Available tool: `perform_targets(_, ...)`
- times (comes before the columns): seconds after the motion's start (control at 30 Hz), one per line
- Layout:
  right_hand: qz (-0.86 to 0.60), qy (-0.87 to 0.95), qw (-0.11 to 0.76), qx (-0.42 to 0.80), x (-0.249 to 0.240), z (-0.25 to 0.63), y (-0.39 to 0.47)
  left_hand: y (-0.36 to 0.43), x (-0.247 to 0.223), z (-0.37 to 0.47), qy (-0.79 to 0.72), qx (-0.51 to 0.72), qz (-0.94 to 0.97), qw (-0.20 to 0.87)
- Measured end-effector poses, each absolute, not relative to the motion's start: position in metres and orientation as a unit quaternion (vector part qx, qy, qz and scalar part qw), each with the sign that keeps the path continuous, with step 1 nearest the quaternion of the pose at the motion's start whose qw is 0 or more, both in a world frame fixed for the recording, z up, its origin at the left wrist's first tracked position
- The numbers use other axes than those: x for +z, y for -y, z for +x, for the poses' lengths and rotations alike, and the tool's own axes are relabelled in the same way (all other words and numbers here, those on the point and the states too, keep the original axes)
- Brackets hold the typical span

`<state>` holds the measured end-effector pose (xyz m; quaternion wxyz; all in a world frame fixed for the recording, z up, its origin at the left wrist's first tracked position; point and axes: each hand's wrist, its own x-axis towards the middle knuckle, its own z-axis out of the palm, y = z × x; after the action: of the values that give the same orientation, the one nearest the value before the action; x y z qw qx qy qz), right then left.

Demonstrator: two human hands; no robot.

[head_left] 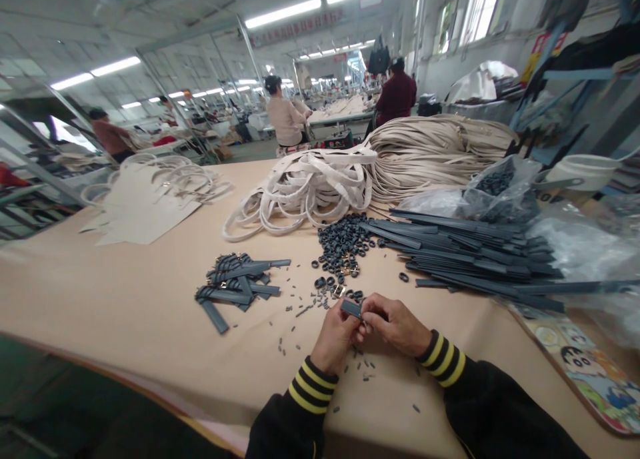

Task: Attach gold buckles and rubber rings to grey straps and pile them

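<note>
Between the fingers of my left hand (336,336) is a short dark grey strap piece (351,308), with a metal buckle (339,291) just beyond it. My right hand (395,322) pinches at the near right end of the same piece; its fingertips touch those of my left hand. Right behind my hands lies a heap of small dark loops (343,242). Small dark bits are scattered around and below my hands. To the left sits a pile of strap pieces with buckles (240,282). Long dark strips (465,252) are stacked to the right.
Coiled pale straps (310,189) and a big bundle of beige strips (440,149) lie at the back of the table (125,292). Pale panels (145,206) are at the left. Plastic bags, a white bucket (583,172) and a cartoon-printed board (585,366) stand right. Several people work beyond.
</note>
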<state>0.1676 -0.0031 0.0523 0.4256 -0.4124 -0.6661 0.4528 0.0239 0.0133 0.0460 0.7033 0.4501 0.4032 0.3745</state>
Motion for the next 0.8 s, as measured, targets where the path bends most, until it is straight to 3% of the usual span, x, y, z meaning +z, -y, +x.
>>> perform_targets(0.23, -0.435, 0.688, 0.383, 0.436, 0.051, 0.17, 0.004, -0.01, 0.047, 0.013, -0.351, 0.357, 0.464, 0.731)
perform_targets(0.5, -0.449, 0.682, 0.354, 0.456, 0.047, 0.174, 0.002, -0.009, 0.042, 0.015, -0.406, 0.411, 0.373, 0.726)
perform_targets(0.8, -0.499, 0.674, 0.348, 0.418, 0.041, 0.17, 0.002, -0.009, 0.038, 0.018, -0.459, 0.387, 0.53, 0.599)
